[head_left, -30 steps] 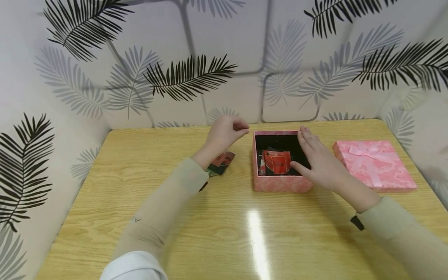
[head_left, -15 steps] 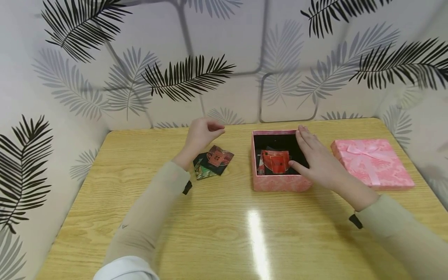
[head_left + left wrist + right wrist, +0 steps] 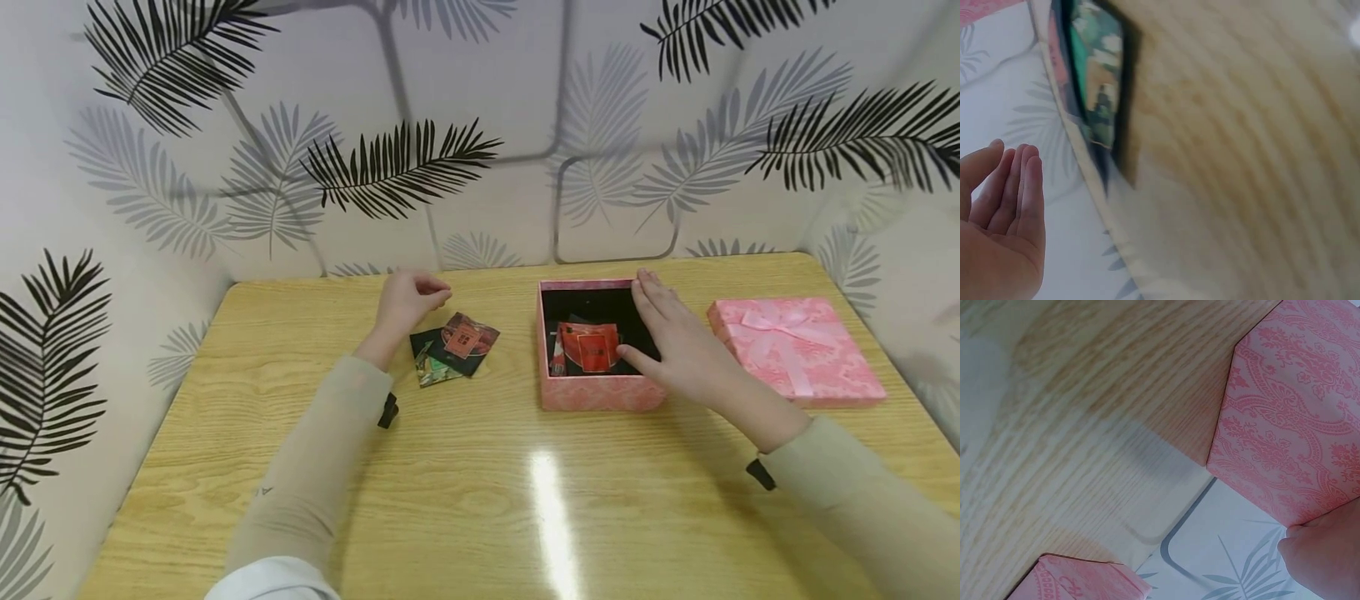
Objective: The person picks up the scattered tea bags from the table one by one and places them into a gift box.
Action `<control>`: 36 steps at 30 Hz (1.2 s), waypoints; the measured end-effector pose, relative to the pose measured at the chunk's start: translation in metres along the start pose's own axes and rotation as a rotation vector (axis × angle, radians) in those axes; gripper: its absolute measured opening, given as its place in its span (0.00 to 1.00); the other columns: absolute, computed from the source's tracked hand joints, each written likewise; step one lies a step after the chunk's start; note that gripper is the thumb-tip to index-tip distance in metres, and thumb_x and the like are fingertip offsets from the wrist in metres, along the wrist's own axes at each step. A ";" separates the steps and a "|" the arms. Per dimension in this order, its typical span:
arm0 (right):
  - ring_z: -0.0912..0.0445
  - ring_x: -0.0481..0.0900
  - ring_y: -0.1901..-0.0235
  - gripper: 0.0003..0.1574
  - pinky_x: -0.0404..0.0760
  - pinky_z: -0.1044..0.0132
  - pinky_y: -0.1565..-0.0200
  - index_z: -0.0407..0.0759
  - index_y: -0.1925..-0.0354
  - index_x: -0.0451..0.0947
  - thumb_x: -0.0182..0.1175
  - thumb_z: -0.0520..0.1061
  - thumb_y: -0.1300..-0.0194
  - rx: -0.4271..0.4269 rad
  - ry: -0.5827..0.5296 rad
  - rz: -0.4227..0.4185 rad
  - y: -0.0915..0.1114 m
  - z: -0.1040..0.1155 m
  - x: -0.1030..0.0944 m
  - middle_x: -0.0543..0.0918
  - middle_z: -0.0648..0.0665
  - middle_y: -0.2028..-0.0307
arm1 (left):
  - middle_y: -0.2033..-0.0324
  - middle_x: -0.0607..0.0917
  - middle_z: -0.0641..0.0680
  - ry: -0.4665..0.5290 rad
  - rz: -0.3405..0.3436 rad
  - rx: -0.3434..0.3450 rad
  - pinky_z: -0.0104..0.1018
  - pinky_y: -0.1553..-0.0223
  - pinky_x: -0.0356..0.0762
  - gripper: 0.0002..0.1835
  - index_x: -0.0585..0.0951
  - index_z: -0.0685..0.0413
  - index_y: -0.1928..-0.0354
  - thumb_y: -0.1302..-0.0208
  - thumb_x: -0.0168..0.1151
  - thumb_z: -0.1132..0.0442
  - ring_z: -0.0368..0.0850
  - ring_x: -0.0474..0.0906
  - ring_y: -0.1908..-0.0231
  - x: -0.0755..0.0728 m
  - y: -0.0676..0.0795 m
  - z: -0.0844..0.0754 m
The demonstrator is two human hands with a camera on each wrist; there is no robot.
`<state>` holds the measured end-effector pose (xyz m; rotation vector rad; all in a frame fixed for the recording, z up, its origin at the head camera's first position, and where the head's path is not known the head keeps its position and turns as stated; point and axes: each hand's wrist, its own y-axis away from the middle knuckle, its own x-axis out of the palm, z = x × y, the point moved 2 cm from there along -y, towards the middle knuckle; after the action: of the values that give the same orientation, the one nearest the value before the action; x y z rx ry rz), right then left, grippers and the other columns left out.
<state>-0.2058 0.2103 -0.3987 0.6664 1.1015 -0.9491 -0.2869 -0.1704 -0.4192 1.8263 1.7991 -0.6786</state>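
Note:
My left hand [image 3: 405, 304] hovers just behind two small flat sachets on the table. In the left wrist view its thumb and fingers [image 3: 1032, 187] stand apart, with nothing between them. The red and black sachet [image 3: 465, 335] overlaps the green patterned sachet [image 3: 435, 368]. To the right sits a pink box [image 3: 600, 394], open at the top and dark inside. A red sachet [image 3: 595, 354] leans in it, among other packets partly hidden. My right hand [image 3: 678, 342] rests along the box's right rim with straight fingers, its thumb extending over the inside near the red sachet.
The box's pink lid [image 3: 802, 346], with a ribbon bow, lies on the table right of the box. The wooden table [image 3: 480, 492] ends at a wall [image 3: 510, 217] with a leaf pattern at the back.
My left hand has moved left and slightly down, away from the box and off the two sachets, which show fully now. The right hand and the box have stayed put.

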 end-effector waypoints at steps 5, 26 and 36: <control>0.38 0.37 0.14 0.61 0.46 0.38 0.16 0.33 0.15 0.35 0.59 0.60 0.21 -0.003 0.002 -0.003 0.000 -0.001 0.001 0.37 0.34 0.14 | 0.54 0.92 0.64 -0.014 -0.013 -0.011 0.44 0.53 0.88 0.11 0.91 0.62 0.51 0.26 0.68 0.62 0.58 0.90 0.54 0.002 0.000 0.012; 0.38 0.37 0.14 0.61 0.47 0.38 0.16 0.34 0.15 0.36 0.58 0.61 0.21 0.003 -0.005 -0.008 0.001 -0.002 0.001 0.36 0.36 0.13 | 0.59 0.93 0.64 0.114 0.159 -0.104 0.39 0.56 0.91 0.12 0.90 0.66 0.51 0.26 0.67 0.64 0.49 0.91 0.63 0.010 -0.004 0.026; 0.39 0.37 0.14 0.60 0.46 0.39 0.16 0.34 0.15 0.35 0.58 0.61 0.21 0.002 -0.003 -0.007 0.001 -0.002 0.001 0.37 0.35 0.14 | 0.49 0.91 0.64 0.023 0.192 -0.145 0.39 0.50 0.90 0.15 0.91 0.62 0.48 0.29 0.72 0.60 0.47 0.90 0.58 0.015 -0.007 0.023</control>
<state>-0.2058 0.2121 -0.4008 0.6628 1.1013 -0.9572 -0.2943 -0.1741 -0.4467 1.8844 1.6150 -0.4443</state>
